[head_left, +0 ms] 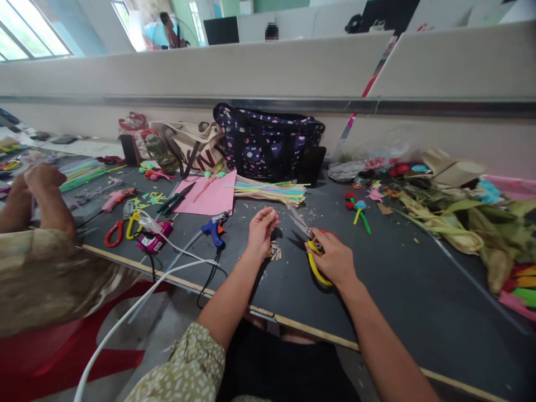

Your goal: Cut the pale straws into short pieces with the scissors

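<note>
My right hand [335,257] grips a pair of scissors [317,268] by its yellow and red handles. The blades point up and to the left, slightly apart, towards my left hand [263,230]. My left fingers are pinched together; whatever lies between them is too small to make out. On the dark table below that hand is a little pile of short tan strips [275,251], partly hidden by the wrist. Pale scraps are scattered around the blades. Beyond them lies a bundle of pastel pipe cleaners [272,191].
To the left are a blue glue gun [215,229], a pink power strip [154,237] with a white cable, and pink paper [209,195]. A co-worker's hands [44,178] are farther left. Bags [268,139] stand behind; dried husks [456,206] lie at right.
</note>
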`<state>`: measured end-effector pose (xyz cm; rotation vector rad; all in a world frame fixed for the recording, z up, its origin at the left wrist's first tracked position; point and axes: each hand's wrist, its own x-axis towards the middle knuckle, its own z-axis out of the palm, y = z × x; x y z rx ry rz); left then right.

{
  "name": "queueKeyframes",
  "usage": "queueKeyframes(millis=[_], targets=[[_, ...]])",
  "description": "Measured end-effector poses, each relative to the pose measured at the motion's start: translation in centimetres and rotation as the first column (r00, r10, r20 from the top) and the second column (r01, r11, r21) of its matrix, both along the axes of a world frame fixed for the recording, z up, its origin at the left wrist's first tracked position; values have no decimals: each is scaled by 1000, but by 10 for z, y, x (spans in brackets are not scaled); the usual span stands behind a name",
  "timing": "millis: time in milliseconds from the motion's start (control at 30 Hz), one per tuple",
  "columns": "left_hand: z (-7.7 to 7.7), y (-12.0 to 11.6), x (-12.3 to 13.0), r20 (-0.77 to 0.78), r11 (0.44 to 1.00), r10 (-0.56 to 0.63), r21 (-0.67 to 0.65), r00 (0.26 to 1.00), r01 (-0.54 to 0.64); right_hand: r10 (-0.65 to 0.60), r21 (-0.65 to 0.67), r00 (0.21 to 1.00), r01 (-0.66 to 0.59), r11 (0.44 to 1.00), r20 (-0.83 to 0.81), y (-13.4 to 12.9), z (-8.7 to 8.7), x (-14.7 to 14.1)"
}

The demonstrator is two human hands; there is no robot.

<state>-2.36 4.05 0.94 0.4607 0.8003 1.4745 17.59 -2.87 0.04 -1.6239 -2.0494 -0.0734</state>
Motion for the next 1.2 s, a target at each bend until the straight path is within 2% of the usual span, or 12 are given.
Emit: queueKeyframes(millis=[367,700,1000,1200], targets=[[2,-1,1,12,999,31,41,999,-31,71,28,997,-72,997,16,1,-7,4],[2,0,1,12,998,46,52,999,-46,119,40,992,-121,992,50,0,-3,2],[0,-1,3,80,1000,6,15,997,-7,124,59,990,-128,990,66,0,-6,0],[0,-3,4,63,1000,-18,-2,998,18,121,46,989,-126,991,85,0,-7,-1]])
